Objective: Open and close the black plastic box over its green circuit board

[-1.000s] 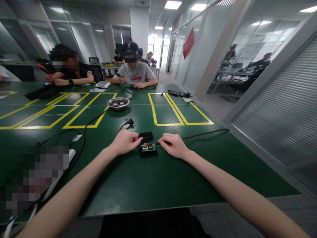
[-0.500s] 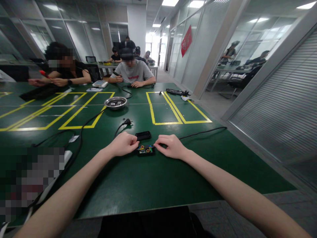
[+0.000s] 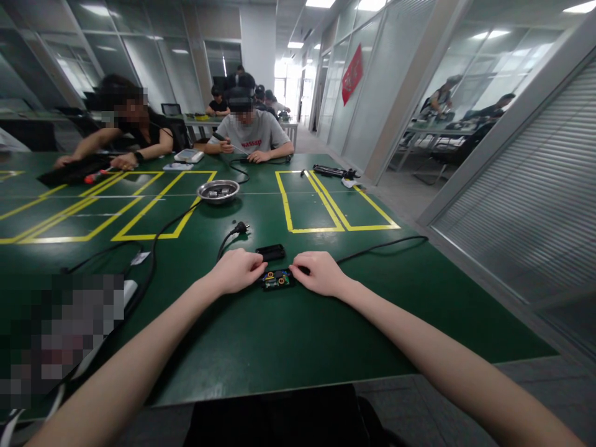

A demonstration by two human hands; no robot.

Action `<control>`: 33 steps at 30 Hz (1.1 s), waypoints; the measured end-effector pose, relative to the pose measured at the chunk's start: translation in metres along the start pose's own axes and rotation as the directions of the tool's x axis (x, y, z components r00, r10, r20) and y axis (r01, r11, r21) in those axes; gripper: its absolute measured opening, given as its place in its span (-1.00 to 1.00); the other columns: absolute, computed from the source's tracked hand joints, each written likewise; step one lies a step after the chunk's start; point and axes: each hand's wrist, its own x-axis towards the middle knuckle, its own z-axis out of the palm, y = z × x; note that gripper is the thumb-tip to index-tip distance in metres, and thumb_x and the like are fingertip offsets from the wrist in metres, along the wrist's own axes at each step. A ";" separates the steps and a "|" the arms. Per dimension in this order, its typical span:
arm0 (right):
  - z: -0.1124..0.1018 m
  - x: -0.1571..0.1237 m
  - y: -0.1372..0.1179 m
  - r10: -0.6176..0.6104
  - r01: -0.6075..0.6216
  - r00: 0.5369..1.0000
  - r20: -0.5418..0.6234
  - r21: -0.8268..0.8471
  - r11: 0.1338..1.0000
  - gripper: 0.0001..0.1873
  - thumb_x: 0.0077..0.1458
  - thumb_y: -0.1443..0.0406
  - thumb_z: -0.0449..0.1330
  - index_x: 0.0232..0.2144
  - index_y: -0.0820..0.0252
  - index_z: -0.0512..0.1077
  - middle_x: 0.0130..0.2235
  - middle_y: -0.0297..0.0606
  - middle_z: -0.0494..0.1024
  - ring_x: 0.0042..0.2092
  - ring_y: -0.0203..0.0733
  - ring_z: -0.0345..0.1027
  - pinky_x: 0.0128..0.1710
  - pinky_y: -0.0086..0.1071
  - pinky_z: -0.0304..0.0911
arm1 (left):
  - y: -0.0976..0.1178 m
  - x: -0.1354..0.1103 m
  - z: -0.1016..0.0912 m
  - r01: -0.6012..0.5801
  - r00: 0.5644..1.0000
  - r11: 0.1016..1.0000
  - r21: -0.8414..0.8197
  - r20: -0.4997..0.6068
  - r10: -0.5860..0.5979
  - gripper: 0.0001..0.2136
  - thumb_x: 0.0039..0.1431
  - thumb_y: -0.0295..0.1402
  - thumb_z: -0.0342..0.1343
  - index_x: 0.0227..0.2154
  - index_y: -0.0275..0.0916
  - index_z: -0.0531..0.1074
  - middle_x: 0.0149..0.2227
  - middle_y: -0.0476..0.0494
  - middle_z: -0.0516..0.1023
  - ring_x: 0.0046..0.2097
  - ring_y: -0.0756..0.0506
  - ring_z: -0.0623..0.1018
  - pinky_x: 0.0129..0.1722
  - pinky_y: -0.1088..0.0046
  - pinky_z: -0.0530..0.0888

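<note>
An opened black adapter case with a green circuit board (image 3: 277, 279) lies flat on the green table (image 3: 288, 335). My left hand (image 3: 238, 270) pinches its left end, fingers curled. My right hand (image 3: 318, 272) grips its right end where a black cable (image 3: 382, 246) leaves the case. The loose black lid (image 3: 270, 252) lies just behind the board. A black plug (image 3: 241, 228) on a cord rests further back.
A metal bowl (image 3: 218, 191) holding small parts stands at mid-table among yellow tape outlines (image 3: 326, 208). Black cords trail left toward a white power strip (image 3: 128, 289). Two people work at the far side; a black tool (image 3: 329, 171) lies at far right. The table edge is close on the right.
The case with the board, slightly lifted and tilted a second ago, now lies flat on the table. Both hands stayed at its ends. The person at far left lowered a red tool.
</note>
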 end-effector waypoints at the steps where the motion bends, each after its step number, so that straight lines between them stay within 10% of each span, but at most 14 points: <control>1: 0.001 0.001 0.001 0.028 -0.028 1.000 -0.011 -0.011 1.000 -0.66 0.30 0.29 0.13 -0.55 0.16 0.37 -0.49 -0.28 0.49 -0.42 -0.22 0.36 -0.37 -0.38 0.07 | 0.001 0.001 0.001 0.013 1.000 1.000 0.007 -0.011 -0.013 -0.64 0.32 -0.22 -0.05 -0.58 -0.18 0.38 -0.60 -0.08 0.47 -0.52 -0.09 0.44 -0.47 0.40 0.16; 11: 0.004 0.002 0.009 0.226 -0.218 0.972 -0.058 0.123 0.968 -0.95 0.22 0.33 0.21 -0.29 0.11 0.49 -0.54 -0.44 0.45 -0.51 -0.30 0.30 -0.44 -0.44 0.04 | -0.001 0.004 0.007 0.095 0.990 0.994 0.049 -0.108 -0.089 -0.61 0.34 -0.16 -0.07 -0.55 -0.19 0.44 -0.55 -0.14 0.53 -0.44 -0.13 0.53 -0.46 0.40 0.21; 23: 0.006 0.007 0.016 0.072 -0.066 0.997 -0.018 0.231 0.971 -0.85 0.26 0.36 0.16 -0.34 0.18 0.52 -0.37 -0.29 0.56 -0.37 -0.26 0.37 -0.31 -0.40 0.22 | -0.007 0.004 0.013 0.172 0.964 0.983 -0.068 -0.192 -0.182 -0.65 0.32 -0.11 0.00 -0.03 -0.21 0.50 -0.12 -0.18 0.58 -0.22 -0.15 0.57 -0.28 0.39 0.41; 33: -0.002 0.003 0.017 0.078 -0.093 0.995 0.058 0.355 0.930 -0.77 0.32 0.26 0.14 -0.18 0.19 0.59 -0.28 -0.22 0.61 -0.31 -0.22 0.42 -0.26 -0.36 0.27 | -0.003 0.007 0.011 0.207 0.970 0.969 -0.138 -0.100 -0.222 -0.69 0.32 -0.15 0.02 -0.10 -0.19 0.56 -0.48 -0.03 0.54 -0.40 -0.10 0.52 -0.45 0.44 0.22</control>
